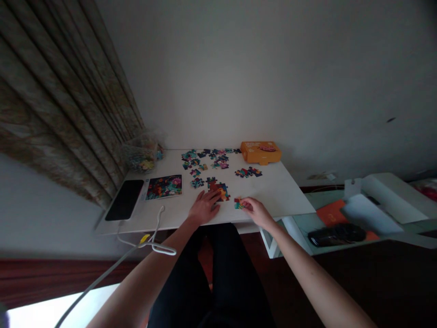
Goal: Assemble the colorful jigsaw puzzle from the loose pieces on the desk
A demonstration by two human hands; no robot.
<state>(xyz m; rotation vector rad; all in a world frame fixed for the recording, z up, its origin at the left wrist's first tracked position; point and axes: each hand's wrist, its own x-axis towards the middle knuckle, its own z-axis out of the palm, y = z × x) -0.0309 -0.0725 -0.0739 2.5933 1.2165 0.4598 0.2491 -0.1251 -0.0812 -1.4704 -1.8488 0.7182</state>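
Observation:
On the white table (273,196), my left hand (204,207) lies flat with its fingers stretched over the lower left of a joined patch of jigsaw puzzle (223,191), hiding part of it. To the right of that patch, my right hand (251,208) pinches a colourful puzzle piece (238,203) with green and red on it. The piece is at the tabletop, apart from the patch; whether it touches the table I cannot tell. Loose puzzle pieces (220,159) are spread behind my left hand, and a small cluster of pieces (248,172) lies farther right.
An orange box (261,152) stands at the back right. A printed picture card (164,187) and a black phone or tablet (124,200) lie at the left, near a white cable (159,228). A clear bag or container (139,155) sits in the back left corner. A lower shelf holds a black object (336,234).

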